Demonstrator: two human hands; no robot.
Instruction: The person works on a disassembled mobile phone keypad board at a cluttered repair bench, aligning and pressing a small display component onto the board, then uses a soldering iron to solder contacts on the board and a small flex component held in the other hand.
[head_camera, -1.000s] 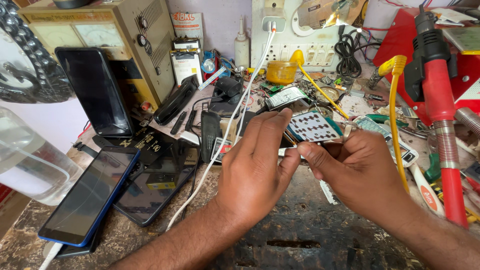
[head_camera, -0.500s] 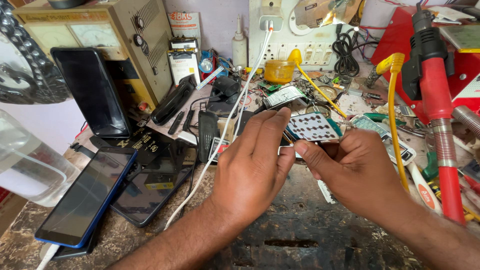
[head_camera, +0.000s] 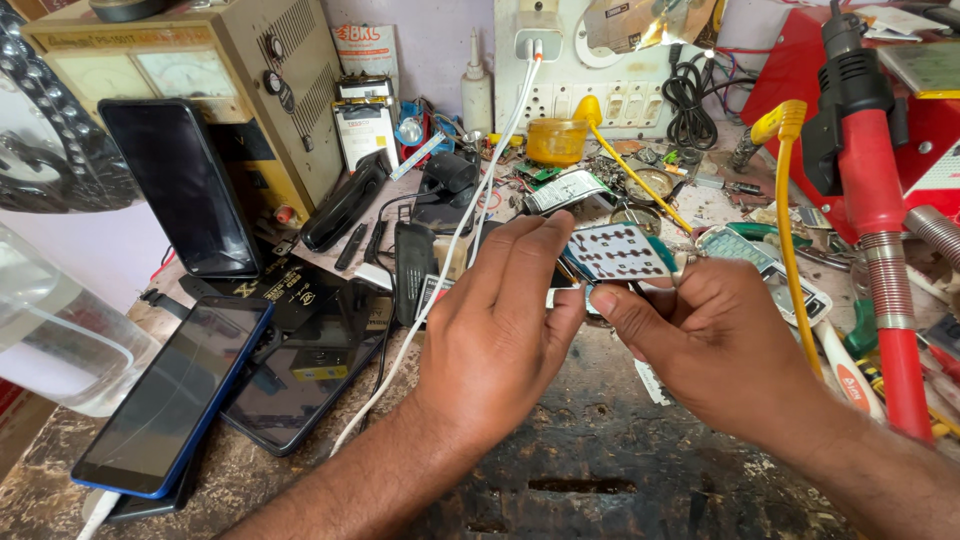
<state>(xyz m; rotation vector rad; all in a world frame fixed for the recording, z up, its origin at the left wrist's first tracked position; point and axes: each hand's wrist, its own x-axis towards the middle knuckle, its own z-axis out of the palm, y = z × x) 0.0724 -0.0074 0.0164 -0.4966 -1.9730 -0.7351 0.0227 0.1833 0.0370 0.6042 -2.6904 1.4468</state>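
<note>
Both hands meet mid-counter (head_camera: 620, 470), above the worn dark patch. Left hand (head_camera: 500, 340): fingers extended, tips closed on left edge of a keypad board (head_camera: 618, 252). Right hand (head_camera: 710, 345): thumb and forefinger pinched on the board's lower right corner. Board held tilted, dotted face up, approx. so contacts face the person for inspection. White cable (head_camera: 455, 240) runs from wall socket down past left hand, kept clear of the grip. Left of hands: blue phone (head_camera: 175, 395) and black phone (head_camera: 300, 375) flat, screens up. Right of hands: red tool (head_camera: 870, 200) and yellow wire (head_camera: 790, 230).
</note>
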